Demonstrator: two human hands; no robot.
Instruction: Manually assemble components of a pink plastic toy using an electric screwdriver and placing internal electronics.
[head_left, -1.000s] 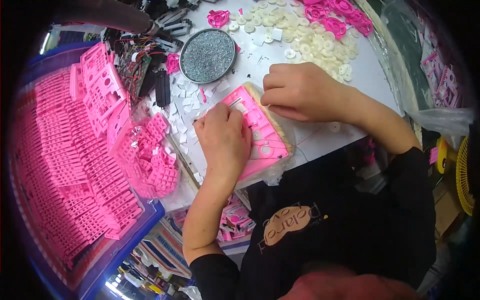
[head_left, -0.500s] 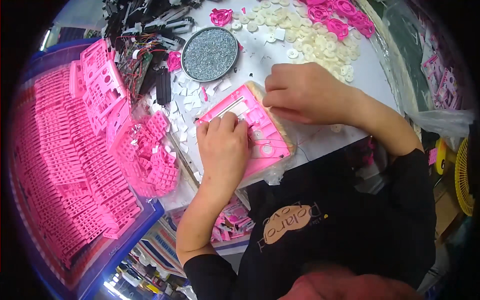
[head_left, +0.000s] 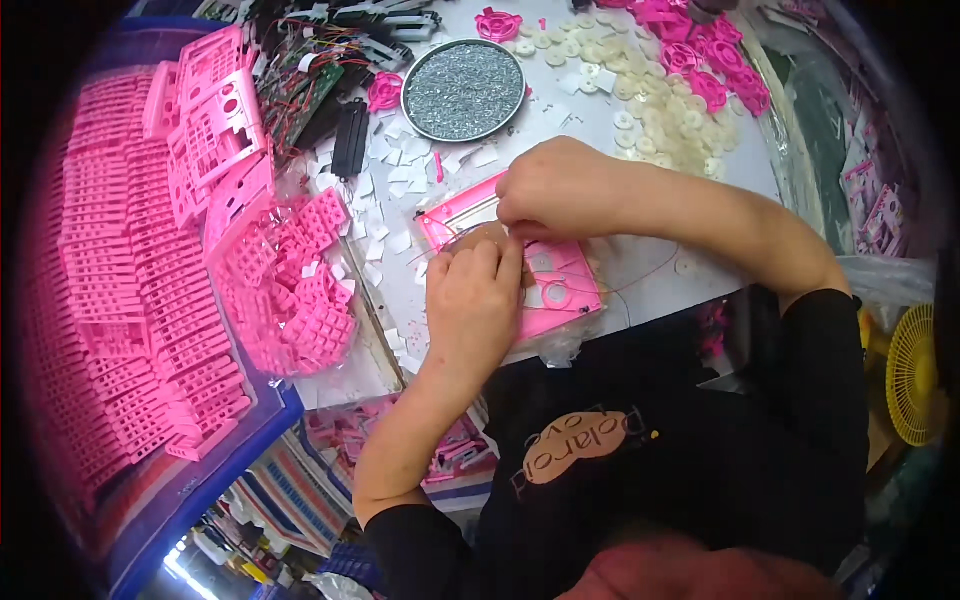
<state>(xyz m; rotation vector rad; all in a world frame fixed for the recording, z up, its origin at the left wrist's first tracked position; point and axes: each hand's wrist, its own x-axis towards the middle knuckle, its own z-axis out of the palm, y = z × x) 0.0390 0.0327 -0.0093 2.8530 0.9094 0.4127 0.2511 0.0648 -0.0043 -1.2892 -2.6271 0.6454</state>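
Pink plastic housing (head_left: pixel 560 285) lies flat on the white table (head_left: pixel 640 265) just in front of the person, a rectangular shell with cut-out windows and thin wires trailing from it. Left hand (head_left: pixel 472 300) rests palm-down on its near-left part, fingers together and pressing on the shell. Right hand (head_left: pixel 560 188) sits over the far edge, fingertips curled and pinched close on something too small to make out. Round tray of grey screws (head_left: pixel 464 90) stands beyond; pink keypad grids (head_left: pixel 295 290) are heaped to the left.
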